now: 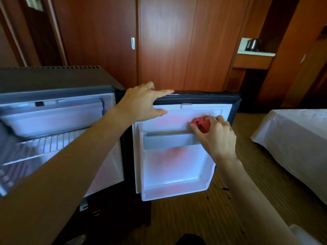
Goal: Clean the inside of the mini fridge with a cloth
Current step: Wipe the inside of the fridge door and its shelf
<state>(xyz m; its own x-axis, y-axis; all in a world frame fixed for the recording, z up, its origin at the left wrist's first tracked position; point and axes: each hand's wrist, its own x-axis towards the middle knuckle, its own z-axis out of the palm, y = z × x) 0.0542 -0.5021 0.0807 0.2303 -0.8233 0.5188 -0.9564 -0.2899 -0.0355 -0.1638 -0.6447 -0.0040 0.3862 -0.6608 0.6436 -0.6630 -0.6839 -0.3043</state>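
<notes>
The black mini fridge (53, 80) stands at the left with its door (177, 167) swung fully open toward me. My left hand (141, 103) grips the door's top edge near the hinge, fingers over the black seal and thumb on the white liner. My right hand (215, 133) holds a bunched red cloth (200, 124) and presses it against the upper inner door panel, just above the grey door shelf rail (169, 138). Inside the cabinet I see a white freezer tray (53, 121) and a wire shelf (44, 144); my left forearm hides part of the interior.
A bed with a white sheet (292, 138) sits close on the right. Wooden wardrobe panels (168, 41) rise behind the fridge. A kettle (253, 44) stands on a shelf at the back right. Striped carpet (194, 214) with small dark specks lies below the door.
</notes>
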